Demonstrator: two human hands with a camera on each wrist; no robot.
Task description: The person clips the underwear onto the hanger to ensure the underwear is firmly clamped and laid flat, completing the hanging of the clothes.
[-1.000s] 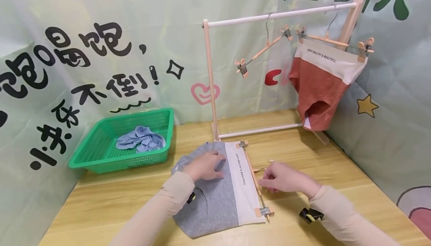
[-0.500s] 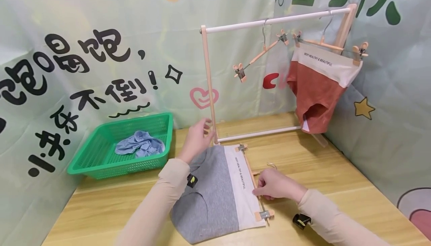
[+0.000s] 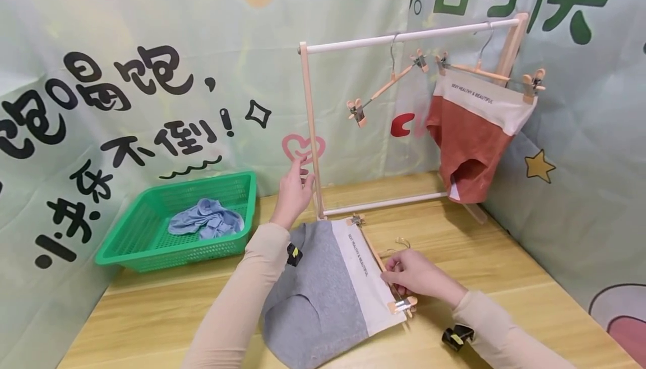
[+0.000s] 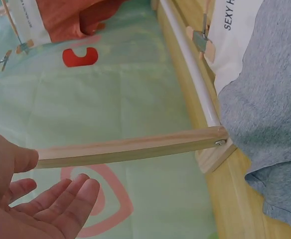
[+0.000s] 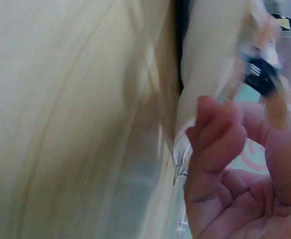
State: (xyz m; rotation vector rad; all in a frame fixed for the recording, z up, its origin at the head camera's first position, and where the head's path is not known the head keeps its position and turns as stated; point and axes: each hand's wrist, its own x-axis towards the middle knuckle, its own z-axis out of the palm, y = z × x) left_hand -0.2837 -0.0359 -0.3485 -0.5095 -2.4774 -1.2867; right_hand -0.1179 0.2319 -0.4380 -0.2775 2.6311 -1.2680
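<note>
Grey and white, a printed garment point(image 3: 335, 273) lies on the wooden desk point(image 3: 171, 313), its lettered white band toward the right hand. Two clips, one near each end of that band, fasten it to a wooden hanger point(image 3: 372, 250), whose metal hook points away to the right. The right hand point(image 3: 424, 275) has a narrow grip, thumb and fingers pinching the hanger's bar close to the nearer clip. The left hand point(image 3: 294, 190) is raised beside the left post of a rack point(image 3: 309, 111), its grip wide, fingers loosely bent and holding nothing; in the left wrist view the thumb overlaps the post, and I cannot tell whether they touch.

From the rack's white top rail hangs a spare hanger point(image 3: 387, 84), tilted, with clips at both ends. Farther right on the same rail, another hanger point(image 3: 469, 70) carries a rust-red garment point(image 3: 469, 139) with a white band. Left of the rack, a green basket point(image 3: 171, 258) sits on the desk with a crumpled blue cloth point(image 3: 206, 220) inside it.
</note>
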